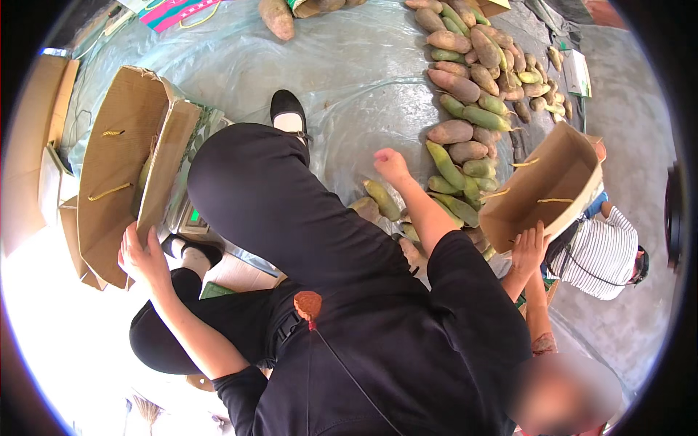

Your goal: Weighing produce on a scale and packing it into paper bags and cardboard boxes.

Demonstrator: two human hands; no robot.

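Note:
At the left, a tall open cardboard box (pixel 109 160) with yellow cord handles stands beside my leg. A green radish (pixel 145 179) shows partly inside it; the rest of the inside is hidden. My left hand (pixel 143 258) has its thumb and fingers on the box's near edge, gripping it. Over the plastic sheet, in front of my knee, my right hand (pixel 392 166) is held with its fingers curled, and nothing shows in it. Just below that hand lies a green radish (pixel 382 200), with a brownish root (pixel 365 209) next to it.
A long pile of green and reddish-brown roots (pixel 465 131) lies to the right on plastic sheeting (pixel 349 87). Another person's hand (pixel 529 251) holds an open cardboard box (pixel 509 211). A person in a striped shirt (pixel 600 251) is farther right. A green-lit display (pixel 195 216) sits by the left box.

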